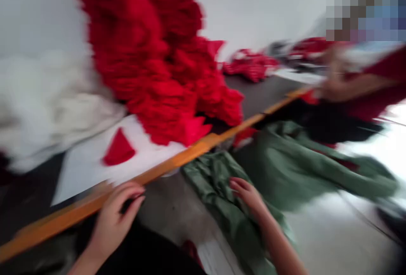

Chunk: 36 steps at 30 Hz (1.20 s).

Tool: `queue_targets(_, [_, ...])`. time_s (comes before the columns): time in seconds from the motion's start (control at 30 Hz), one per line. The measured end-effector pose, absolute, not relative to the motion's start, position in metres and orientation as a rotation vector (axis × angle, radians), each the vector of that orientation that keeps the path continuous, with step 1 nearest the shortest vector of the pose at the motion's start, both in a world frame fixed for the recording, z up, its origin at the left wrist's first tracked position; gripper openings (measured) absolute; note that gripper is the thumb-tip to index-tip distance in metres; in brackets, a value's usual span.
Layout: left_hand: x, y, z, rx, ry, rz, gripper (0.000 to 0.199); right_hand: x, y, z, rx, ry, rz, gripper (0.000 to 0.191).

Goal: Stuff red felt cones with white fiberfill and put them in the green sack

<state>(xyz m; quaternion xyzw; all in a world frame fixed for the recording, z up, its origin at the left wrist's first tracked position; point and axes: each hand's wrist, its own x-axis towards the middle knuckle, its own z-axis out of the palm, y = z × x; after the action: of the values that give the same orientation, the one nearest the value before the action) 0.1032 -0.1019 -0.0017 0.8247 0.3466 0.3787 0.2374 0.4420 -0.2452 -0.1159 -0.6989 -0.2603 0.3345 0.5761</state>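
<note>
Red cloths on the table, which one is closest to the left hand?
The small red triangle on the white sheet; the big ruffled red heap and the patterned red cloth are farther from the left hand.

Pale cloth (85, 114): lay in 1 heap at far left.
Red-and-white fabric (252, 65): sat bunched farther along the table (253, 93).
Co-worker's arm (364, 86): extended tableward at right.

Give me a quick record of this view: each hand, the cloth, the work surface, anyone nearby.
Left hand: curled at the wooden edge; grip unclear
Right hand: over green cloth; contact unclear
White sheet: bears a red triangular piece
Red fabric heap: beyond the wooden edge
Off-white cloth: far left
Nearby: another person's arm, right
Image: blurred
</note>
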Motion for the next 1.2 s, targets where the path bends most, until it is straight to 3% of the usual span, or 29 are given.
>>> queue_targets(0.13, [0.074,-0.095,-0.002,2.117,1.021,1.096,0.008,0.406,-0.176,-0.064,-1.447,-0.805,0.909,0.043])
queue_targets(0.3, [0.031,-0.097,0.004,1.992,1.152,1.249,0.01,0.286,-0.079,0.013,-1.175,-1.58,0.89,0.033])
queue_targets(0.4, [-0.01,-0.104,0.008,2.004,1.278,1.3,0.011,0.215,-0.03,0.021,-1.166,-2.029,0.48,0.032])
queue_targets(0.5, [-0.062,-0.106,0.009,1.945,1.451,1.357,0.011,0.181,0.008,0.006,-1.453,-2.169,0.07,0.035])
queue_targets(0.57, [-0.092,-0.107,0.008,1.868,1.564,1.39,0.01,0.175,0.024,-0.005,-1.657,-2.171,-0.021,0.03])
queue_targets(0.73, [-0.101,-0.095,0.007,1.595,1.554,1.44,0.012,0.16,0.032,0.0,-1.502,-1.962,0.34,0.029])
queue_targets(0.9, [-0.043,-0.054,0.011,1.243,1.306,1.46,0.059,0.098,0.005,0.018,-1.136,-1.624,0.874,0.032])
queue_targets(1.07, [-0.041,-0.021,0.007,1.297,1.284,1.528,0.02,0.076,0.004,0.029,-0.957,-1.516,1.174,0.021])
queue_targets(1.2, [-0.064,-0.007,-0.004,1.362,1.472,1.675,0.016,0.074,0.047,0.045,-0.977,-1.726,0.625,0.034])
